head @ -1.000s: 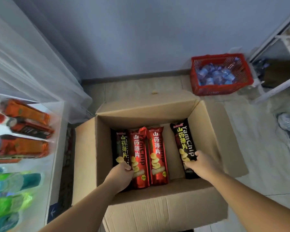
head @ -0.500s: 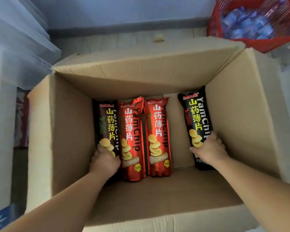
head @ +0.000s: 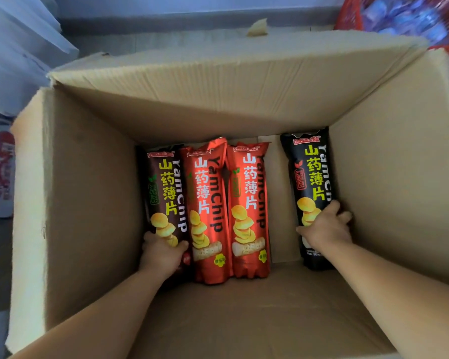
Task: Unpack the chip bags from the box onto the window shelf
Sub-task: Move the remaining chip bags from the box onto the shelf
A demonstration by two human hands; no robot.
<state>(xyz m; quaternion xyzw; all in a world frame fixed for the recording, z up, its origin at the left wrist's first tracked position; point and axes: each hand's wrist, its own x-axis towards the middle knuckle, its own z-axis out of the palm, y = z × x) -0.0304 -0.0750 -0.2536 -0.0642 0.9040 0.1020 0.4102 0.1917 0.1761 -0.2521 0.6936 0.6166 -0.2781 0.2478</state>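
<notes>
An open cardboard box fills the view, with several long YamChip bags lying on its bottom. A dark brown bag lies at the left, and my left hand is closed around its lower end. Two red bags lie side by side in the middle. A black bag lies against the right wall, and my right hand grips its lower part. The window shelf is out of view.
A red basket holding blue wrapped packs stands behind the box at the top right. A white curtain hangs at the upper left. Some printed packaging shows at the left edge beside the box.
The camera has come lower and closer over the box, so the shelf at the left has left the view. Both hands stay on the same two bags, reaching deeper into the box.
</notes>
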